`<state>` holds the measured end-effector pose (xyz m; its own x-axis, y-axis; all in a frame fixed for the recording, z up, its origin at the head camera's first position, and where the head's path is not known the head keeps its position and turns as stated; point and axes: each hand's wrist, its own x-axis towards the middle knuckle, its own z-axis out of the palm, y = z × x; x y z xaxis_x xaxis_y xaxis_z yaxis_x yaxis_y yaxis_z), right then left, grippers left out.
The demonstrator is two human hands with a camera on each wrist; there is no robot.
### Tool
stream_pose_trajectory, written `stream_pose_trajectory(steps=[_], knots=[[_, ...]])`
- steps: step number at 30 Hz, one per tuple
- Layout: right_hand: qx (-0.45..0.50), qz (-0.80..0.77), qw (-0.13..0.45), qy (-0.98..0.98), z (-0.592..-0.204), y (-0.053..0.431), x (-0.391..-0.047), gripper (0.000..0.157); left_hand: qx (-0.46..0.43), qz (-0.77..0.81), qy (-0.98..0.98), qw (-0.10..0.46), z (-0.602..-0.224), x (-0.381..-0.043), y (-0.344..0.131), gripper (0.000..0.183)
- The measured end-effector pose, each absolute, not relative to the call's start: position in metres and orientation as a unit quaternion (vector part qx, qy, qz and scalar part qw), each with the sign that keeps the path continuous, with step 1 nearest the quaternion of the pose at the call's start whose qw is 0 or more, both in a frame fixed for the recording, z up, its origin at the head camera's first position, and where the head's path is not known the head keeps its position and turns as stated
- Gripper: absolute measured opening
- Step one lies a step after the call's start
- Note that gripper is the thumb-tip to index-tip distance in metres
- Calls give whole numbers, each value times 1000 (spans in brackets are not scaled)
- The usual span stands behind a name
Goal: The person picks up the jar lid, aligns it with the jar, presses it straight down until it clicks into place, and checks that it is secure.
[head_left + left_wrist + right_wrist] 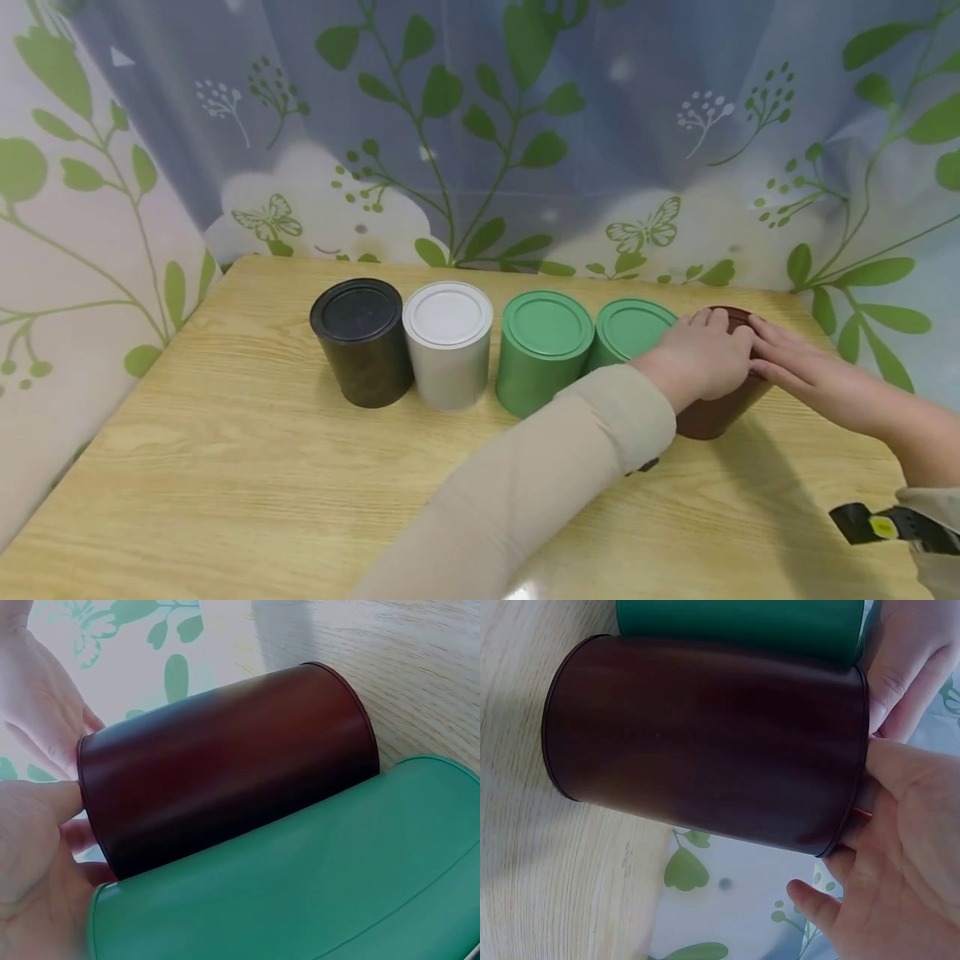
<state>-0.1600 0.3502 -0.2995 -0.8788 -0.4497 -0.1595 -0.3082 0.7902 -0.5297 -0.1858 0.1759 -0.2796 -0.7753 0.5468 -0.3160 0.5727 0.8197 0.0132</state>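
At the right end of a row stands a dark brown canister (712, 414). My left hand (701, 354) reaches over its lid with bent fingers; in the left wrist view the thumb touches the rim. From the right, my right hand (813, 375) lays fairly straight fingers across the lid's edge, thumb at the rim in the right wrist view. Both hands meet at the top, partly hiding the lid and each other's fingertips. Touching or nearly touching the brown one is a green canister (300, 877), its lid partly covered by my left hand in the head view.
Farther left stand another green canister (543, 367), a white canister (450, 367) and a black canister (363, 358), all lidded and upright. They rest on a wood-grain table (225, 475). A leaf-patterned curtain (480, 167) hangs along the back edge.
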Motion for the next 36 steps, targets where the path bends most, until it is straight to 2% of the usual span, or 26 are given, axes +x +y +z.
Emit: stream_pose_trajectory(steps=[4, 10, 12, 18, 22, 32, 36], knots=[[-192, -240, 132, 942, -302, 349, -157, 56, 299, -46, 941, 153, -278, -186, 178, 49], [-225, -125, 51, 965, -312, 343, -152, 51, 282, -61, 942, 168, -276, -188, 182, 47], [-218, -106, 42, 969, -314, 341, -151, 51, 274, -68, 944, 171, -276, -187, 183, 48], [-194, -97, 46, 975, -312, 334, -152, 53, 227, -116, 953, 167, -283, -183, 185, 55], [-195, -105, 45, 974, -311, 336, -152, 53, 214, -125, 956, 159, -287, -180, 189, 54], [-175, -105, 66, 977, -311, 332, -153, 54, 181, -74, 975, 106, -299, -178, 183, 55], [-173, -112, 69, 976, -310, 331, -150, 54, 177, -60, 976, 108, -301, -177, 182, 54]])
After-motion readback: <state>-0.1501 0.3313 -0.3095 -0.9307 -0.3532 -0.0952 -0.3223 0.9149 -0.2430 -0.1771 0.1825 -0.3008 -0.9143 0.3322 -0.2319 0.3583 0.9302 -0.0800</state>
